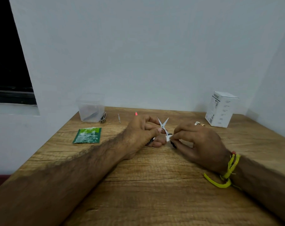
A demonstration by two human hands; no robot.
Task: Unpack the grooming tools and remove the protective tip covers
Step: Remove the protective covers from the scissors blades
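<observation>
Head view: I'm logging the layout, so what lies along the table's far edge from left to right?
Clear plastic container → nail clipper → thin metal tool → pink-tipped item → white box.

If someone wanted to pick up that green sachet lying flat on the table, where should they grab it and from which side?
Probably by its near-left corner, coming in from the table's left edge. The green sachet lies flat with no raised part, so a pinch from above finds little; a fingertip slid under a thin corner should lift it. Its left and near sides look free, while the clear container and nail clipper stand behind it.
</observation>
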